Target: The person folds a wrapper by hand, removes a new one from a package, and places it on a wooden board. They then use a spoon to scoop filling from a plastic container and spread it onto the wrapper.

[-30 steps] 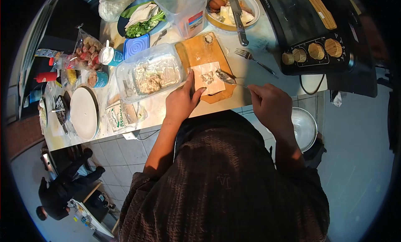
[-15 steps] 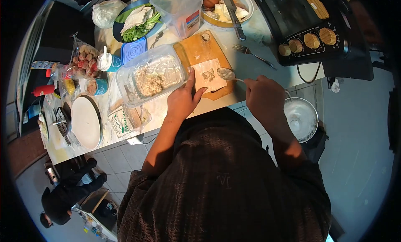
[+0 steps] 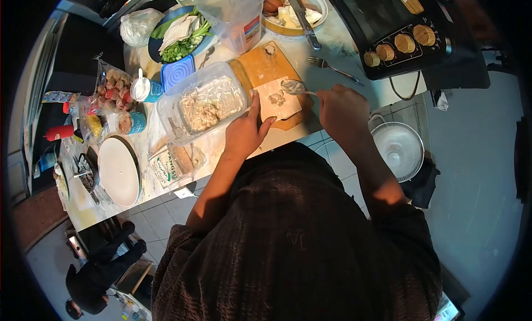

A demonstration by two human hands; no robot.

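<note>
My right hand (image 3: 342, 109) is closed around the handle of a spoon (image 3: 293, 87), whose bowl carries pale filling. Below the spoon lies a thin square wrapper (image 3: 289, 106) with a small patch of filling (image 3: 276, 98) spread on it. The wrapper rests on a wooden cutting board (image 3: 257, 67). My left hand (image 3: 244, 135) has its index finger and thumb spread at the wrapper's left edge, holding nothing. Beside it stands a clear plastic container (image 3: 168, 111) with a lumpy pale mixture (image 3: 202, 113) inside.
A fork (image 3: 335, 70) lies right of the board. Behind are a knife (image 3: 303, 22) across a bowl (image 3: 326, 13), a tall clear tub (image 3: 235, 27) and a plate of greens (image 3: 157, 47). A black grill (image 3: 382, 30) stands right. Another person (image 3: 91, 282) is at lower left.
My right hand and the spoon have moved slightly left and up, bringing the spoon bowl over the wrapper's upper right part. My left hand stays at the wrapper's edge. The camera view has shifted slightly.
</note>
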